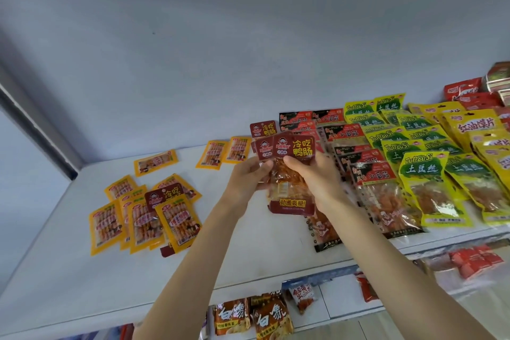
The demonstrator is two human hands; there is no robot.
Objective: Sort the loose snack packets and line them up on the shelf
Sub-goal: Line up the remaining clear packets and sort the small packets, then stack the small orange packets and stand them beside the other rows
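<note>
A small stack of dark red snack packets (289, 188) is held upright above the white shelf (69, 270), near its middle. My left hand (248, 179) grips the stack's left edge and my right hand (317, 179) grips its right edge, thumbs on the front. Another dark red packet (263, 128) lies flat just behind them. One more dark red packet (164, 196) sits in a loose pile of orange-yellow packets (143, 218) at the left. Three orange-yellow packets (212, 157) lie further back.
Overlapping rows lie to the right: black-and-red packets (369, 188), then green-and-yellow packets (430, 185), then yellow packets (480, 130), with red packs (466, 91) at the back. A lower shelf (317, 301) holds more snack bags. The grey wall (248, 36) stands behind.
</note>
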